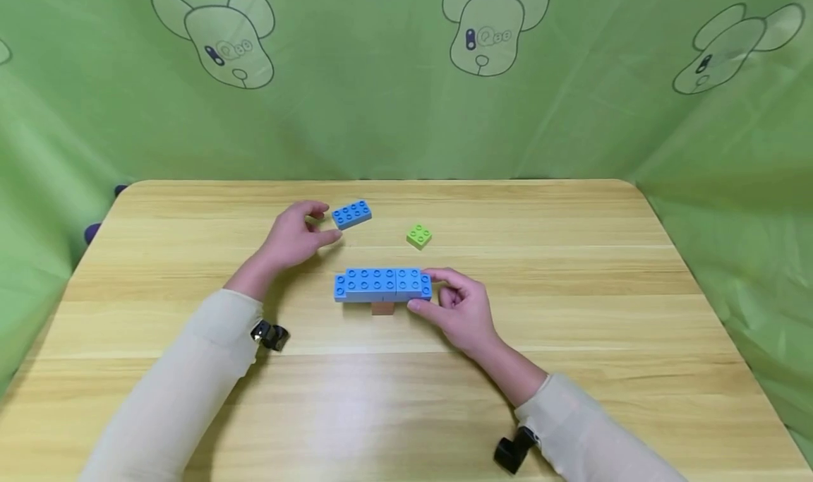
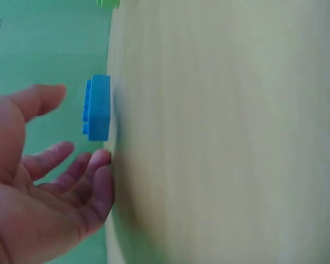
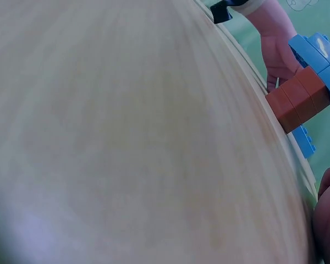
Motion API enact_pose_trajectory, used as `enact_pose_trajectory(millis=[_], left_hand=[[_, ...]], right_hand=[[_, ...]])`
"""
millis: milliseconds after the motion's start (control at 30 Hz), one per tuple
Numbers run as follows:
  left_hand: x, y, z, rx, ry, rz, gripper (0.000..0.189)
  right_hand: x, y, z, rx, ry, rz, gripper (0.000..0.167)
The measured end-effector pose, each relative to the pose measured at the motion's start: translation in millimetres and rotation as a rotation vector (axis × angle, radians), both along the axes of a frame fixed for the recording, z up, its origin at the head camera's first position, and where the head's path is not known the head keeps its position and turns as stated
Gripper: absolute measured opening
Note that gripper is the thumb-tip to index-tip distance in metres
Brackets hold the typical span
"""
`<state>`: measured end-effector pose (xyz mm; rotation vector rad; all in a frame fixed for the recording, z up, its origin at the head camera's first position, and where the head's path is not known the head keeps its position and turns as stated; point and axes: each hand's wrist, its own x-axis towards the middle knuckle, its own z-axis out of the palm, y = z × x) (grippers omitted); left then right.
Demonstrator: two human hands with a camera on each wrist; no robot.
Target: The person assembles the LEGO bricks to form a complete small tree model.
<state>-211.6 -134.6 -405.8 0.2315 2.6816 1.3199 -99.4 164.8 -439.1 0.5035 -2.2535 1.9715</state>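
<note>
A row of joined blue toy building bricks (image 1: 375, 284) sits raised on a short stack of brown bricks (image 3: 298, 100) at mid-table. Its right end is pinched by my right hand (image 1: 466, 316), thumb at the near side and index finger at the far side. Farther back lies a separate blue brick (image 1: 352, 217) with two rows of studs. My left hand (image 1: 295, 235) reaches beside that brick's left end, thumb and fingers spread apart. In the left wrist view a gap shows between the fingers and the blue brick (image 2: 100, 108).
A small light-green brick (image 1: 419, 238) with a square top lies behind the blue row, right of the loose blue brick. The wooden table (image 1: 356, 411) ends at a green curtain (image 1: 381, 115) at the back. Black cameras (image 1: 516, 450) are worn on both sleeves.
</note>
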Motion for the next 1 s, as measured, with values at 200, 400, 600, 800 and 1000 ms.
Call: enact_pose_trajectory(millis=[200,400,600,800,1000], left_hand=[[-12.8,9.5,-3.5,-0.105,-0.041,0.028,0.066],[-19.3,17.4,-3.3,-0.198,-0.031,0.024,0.053],[-17.3,17.3,-2.6,-0.215,-0.035,0.02,0.04],[-1.8,13.1,2.8,-0.121,-0.029,-0.013,0.034],[19.2,10.7,9.3,-0.047,0.038,-0.022,0.033]], right_hand=[[0.3,-1,1.9,0.005,0.003,0.001,0.039],[1.6,-1,3.6,-0.004,-0.009,-0.003,0.04],[1.8,-2,3.5,-0.01,-0.01,-0.002,0.04],[1.7,-2,2.1,-0.015,-0.005,-0.005,0.04],[1.6,-2,2.4,-0.012,-0.001,-0.009,0.04]])
